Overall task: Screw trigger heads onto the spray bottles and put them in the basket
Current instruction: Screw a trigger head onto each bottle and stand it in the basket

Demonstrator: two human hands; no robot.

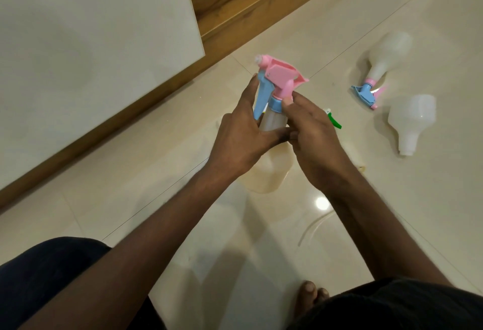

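Observation:
I hold a translucent white spray bottle (266,172) upright over the floor. My left hand (243,131) wraps its neck and shoulder. A pink and blue trigger head (96,78) sits on the neck, and the fingertips of my right hand (311,133) pinch its blue collar (276,103). On the floor at the right lies a bottle with a pink and blue trigger head fitted (384,60). Beside it lies a bare white bottle (410,120) with an open neck. A green trigger head (334,120) peeks out behind my right hand. No basket is in view.
A white cabinet panel (91,42) with wooden edging runs along the left. A thin clear dip tube (311,230) lies on the glossy tile floor under my right forearm. My knees and a bare foot (311,295) are at the bottom edge.

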